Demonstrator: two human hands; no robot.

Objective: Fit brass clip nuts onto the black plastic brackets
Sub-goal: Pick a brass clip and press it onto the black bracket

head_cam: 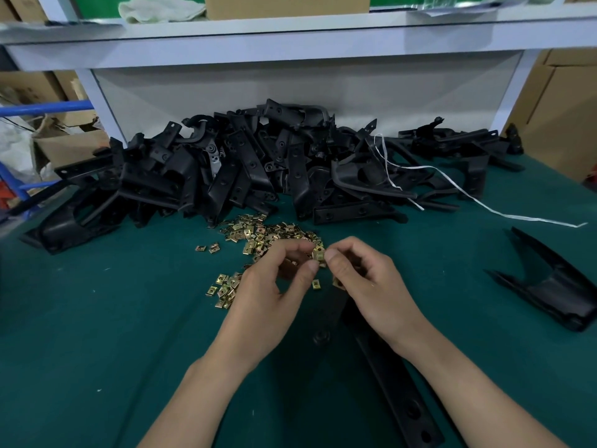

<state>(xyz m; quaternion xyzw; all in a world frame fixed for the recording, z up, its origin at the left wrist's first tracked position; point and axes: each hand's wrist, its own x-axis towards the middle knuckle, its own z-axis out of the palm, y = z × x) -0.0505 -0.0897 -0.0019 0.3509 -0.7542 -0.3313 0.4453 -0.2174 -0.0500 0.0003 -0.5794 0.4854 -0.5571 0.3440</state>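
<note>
Both hands meet over the green mat. My left hand [274,286] and my right hand [365,279] pinch one brass clip nut [319,253] between thumbs and forefingers. More brass pieces show inside my right hand's curled fingers. A loose scatter of brass clip nuts [258,234] lies just beyond the hands, with a smaller cluster [224,289] to the left. A long black plastic bracket [387,376] lies on the mat beneath my wrists, partly hidden by them. A big pile of black brackets [242,169] fills the back of the table.
Another black bracket [549,286] lies apart at the right. A white string [484,205] trails from the pile toward the right edge. A white shelf [290,33] overhangs the back; cardboard boxes [555,111] stand beside the table.
</note>
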